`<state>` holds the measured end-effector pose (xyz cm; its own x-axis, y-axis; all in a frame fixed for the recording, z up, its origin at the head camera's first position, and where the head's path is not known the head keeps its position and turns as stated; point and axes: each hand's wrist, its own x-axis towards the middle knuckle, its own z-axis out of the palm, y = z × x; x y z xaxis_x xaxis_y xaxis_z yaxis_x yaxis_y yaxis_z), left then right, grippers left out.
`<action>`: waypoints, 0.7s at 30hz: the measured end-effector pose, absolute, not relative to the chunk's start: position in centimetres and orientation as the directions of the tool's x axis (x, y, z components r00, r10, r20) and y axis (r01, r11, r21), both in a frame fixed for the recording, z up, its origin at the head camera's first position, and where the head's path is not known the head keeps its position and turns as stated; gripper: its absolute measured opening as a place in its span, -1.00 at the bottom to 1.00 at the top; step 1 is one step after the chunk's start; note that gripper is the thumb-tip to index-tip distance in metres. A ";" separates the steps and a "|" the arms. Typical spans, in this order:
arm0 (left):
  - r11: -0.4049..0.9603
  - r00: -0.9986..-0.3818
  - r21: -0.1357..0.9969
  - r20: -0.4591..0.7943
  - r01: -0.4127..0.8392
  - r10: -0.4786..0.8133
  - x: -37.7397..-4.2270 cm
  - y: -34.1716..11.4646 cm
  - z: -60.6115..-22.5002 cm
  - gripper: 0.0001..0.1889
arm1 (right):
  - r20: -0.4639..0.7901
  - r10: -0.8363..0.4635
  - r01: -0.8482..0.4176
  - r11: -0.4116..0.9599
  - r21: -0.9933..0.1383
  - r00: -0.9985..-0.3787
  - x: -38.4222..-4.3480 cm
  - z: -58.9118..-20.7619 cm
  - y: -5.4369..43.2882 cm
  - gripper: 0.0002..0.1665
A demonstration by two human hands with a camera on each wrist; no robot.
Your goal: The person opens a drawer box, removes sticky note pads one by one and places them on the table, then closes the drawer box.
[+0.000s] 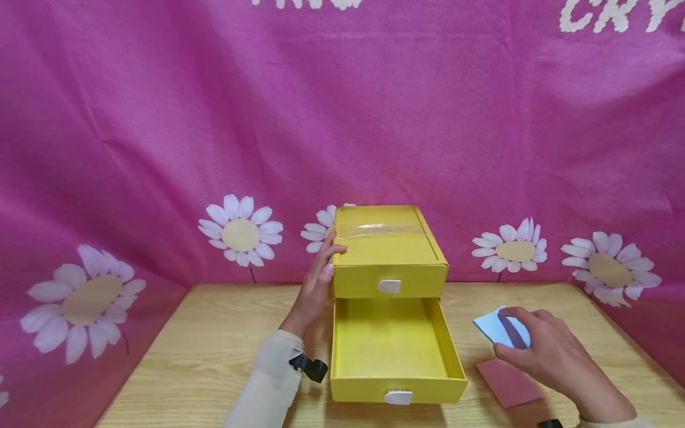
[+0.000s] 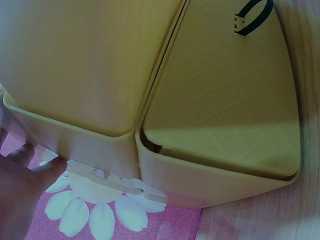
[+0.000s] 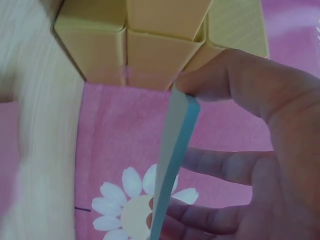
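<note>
A yellow two-drawer box (image 1: 393, 252) stands in the middle of the table in the head view. Its lower drawer (image 1: 369, 389) is pulled out and its upper drawer (image 1: 355, 282) is closed. My left hand (image 1: 310, 297) rests against the box's upper left side, fingers extended, some over the top edge. To the right of the open drawer, my right hand (image 1: 556, 353) pinches a light blue sticky note pad (image 1: 488, 327) between thumb and fingers. The right wrist view shows the pad (image 3: 172, 150) edge-on. Below it, a dusky pink square pad (image 1: 508, 383) lies on the table.
Clear tape (image 1: 382, 229) crosses the box's top. White tabs (image 1: 398, 397) serve as drawer pulls. The light wooden table (image 1: 230, 351) ends at a pink cloth backdrop (image 1: 342, 119) printed with white daisies, behind the box and along both sides.
</note>
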<state>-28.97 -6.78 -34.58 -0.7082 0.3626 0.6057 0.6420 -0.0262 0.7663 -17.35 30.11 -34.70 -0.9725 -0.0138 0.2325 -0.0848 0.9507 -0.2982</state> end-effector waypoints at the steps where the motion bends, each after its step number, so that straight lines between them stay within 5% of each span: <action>1: -0.027 -0.709 0.767 0.605 0.641 0.362 -29.0 -6.8 -34.6 -0.58 | 0.230 -0.018 -0.087 0.952 -0.293 -0.973 -17.4 -34.8 30.3 -0.22; 21: -0.028 -0.727 0.785 0.586 0.619 0.358 -28.7 -6.6 -35.1 -0.57 | 0.056 0.015 -0.002 0.956 -0.292 -0.998 -18.8 -37.7 35.0 -0.21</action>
